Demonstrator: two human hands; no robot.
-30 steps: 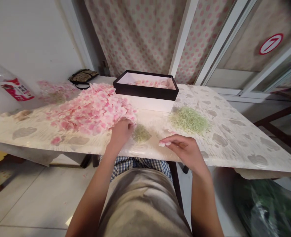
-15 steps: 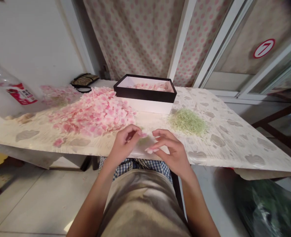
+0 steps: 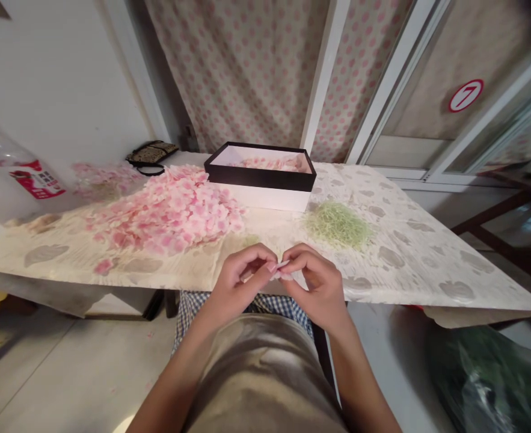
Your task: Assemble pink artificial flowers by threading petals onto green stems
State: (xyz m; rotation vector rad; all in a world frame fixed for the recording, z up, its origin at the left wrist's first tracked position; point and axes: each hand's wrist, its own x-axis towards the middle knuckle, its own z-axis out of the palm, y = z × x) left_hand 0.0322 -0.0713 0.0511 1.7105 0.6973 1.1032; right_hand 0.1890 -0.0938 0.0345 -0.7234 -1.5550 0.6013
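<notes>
My left hand (image 3: 246, 278) and my right hand (image 3: 316, 279) meet at the fingertips just above the near edge of the table. Both pinch small pale pink fabric flower petals (image 3: 282, 274), largely covered by the fingers. A large heap of pink fabric flower petals (image 3: 175, 210) lies to the left of my hands. Beyond them stands a white box with a black rim (image 3: 265, 193), holding more pink petals (image 3: 274, 163). On the right sits a small pile of pale green stems (image 3: 338, 224).
A patterned cloth (image 3: 409, 258) covers the table. At the far left are a plastic bottle with a red label (image 3: 37, 178) and a dark patterned pouch (image 3: 151, 153). A single pink petal (image 3: 104, 266) lies near the front edge. A dark plastic bag (image 3: 491, 379) is on the floor at right.
My hands have come together from apart, and the petal pieces in their fingertips now meet. The view has shifted slightly.
</notes>
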